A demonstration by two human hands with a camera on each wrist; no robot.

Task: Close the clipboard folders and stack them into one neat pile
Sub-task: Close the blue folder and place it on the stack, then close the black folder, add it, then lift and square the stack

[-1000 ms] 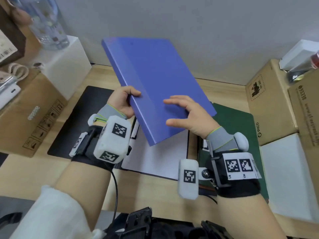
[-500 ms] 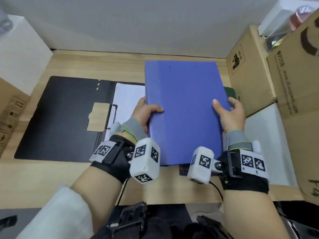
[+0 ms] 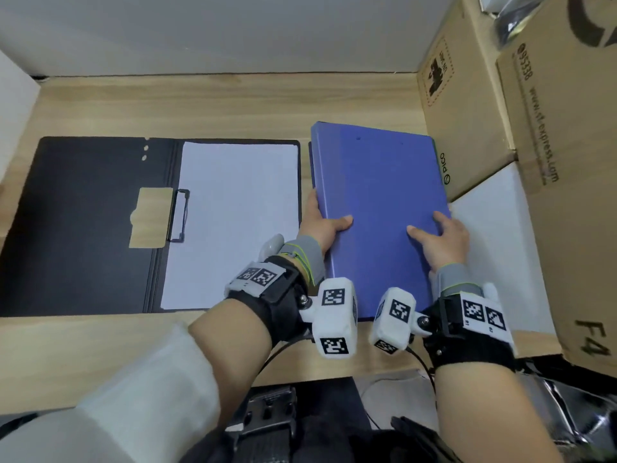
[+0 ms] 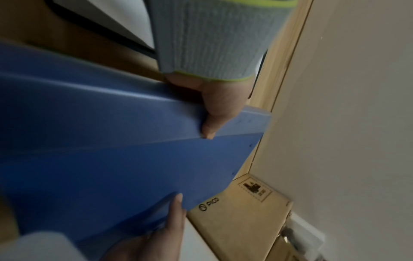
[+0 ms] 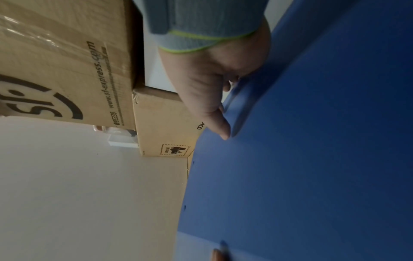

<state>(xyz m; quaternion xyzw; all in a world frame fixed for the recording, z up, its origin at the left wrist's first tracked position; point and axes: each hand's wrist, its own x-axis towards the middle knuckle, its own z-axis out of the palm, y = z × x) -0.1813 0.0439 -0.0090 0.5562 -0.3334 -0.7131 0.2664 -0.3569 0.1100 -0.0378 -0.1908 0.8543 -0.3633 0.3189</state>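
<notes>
In the head view, a closed blue clipboard folder (image 3: 377, 212) is seen at the right of a light wooden desk (image 3: 207, 105), gripped at both long edges: the left hand (image 3: 322, 225) is clamped on its left edge with the thumb laid on the cover, and the right hand (image 3: 440, 237) is clamped on its right edge in the same way. A thin dark-green edge shows at the folder's far right corner, so another folder may lie beneath it, though this cannot be confirmed. To the left, a black clipboard folder (image 3: 100, 225) lies fully open, with white paper (image 3: 233, 222) held under its clip — it has not yet been closed or stacked. The task is judged partly done: one folder is shut and being set in place, and at least the black one is left. Cardboard boxes (image 3: 521, 128) are crowded against the desk's right side, and a plain grey wall (image 3: 233, 31) stands behind. In the left wrist view, the left thumb is pressed onto the blue cover near its spine, while the fingers of the other hand reach over the far edge. In the right wrist view, the right thumb is laid on the blue cover, with the printed boxes and the wall beyond.
</notes>
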